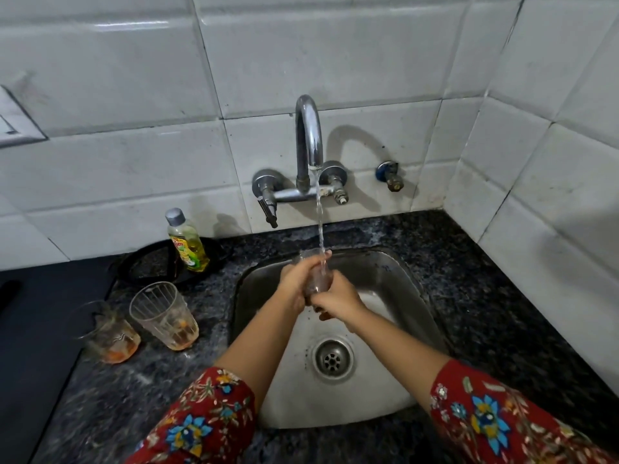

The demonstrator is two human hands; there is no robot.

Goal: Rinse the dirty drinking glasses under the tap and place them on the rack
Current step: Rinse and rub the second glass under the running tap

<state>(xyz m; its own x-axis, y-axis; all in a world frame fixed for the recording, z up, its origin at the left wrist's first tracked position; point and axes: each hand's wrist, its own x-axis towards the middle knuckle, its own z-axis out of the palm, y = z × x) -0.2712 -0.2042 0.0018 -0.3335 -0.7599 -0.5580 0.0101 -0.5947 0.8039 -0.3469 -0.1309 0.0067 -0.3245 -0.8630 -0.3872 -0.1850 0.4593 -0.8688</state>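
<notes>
Fingers [315, 261], left hand [296, 281] and right hand [338, 298]: curled round glass [317, 283], 12 o'clock of sink [410, 283]; likely hazard: wet slip, breakage

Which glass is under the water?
The glass held by the left hand and right hand over the sink, in the tap's stream. The two orange-stained glasses stand on the counter, untouched.

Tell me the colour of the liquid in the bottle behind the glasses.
Yellow, filling most of the bottle; the head view shows it.
</notes>
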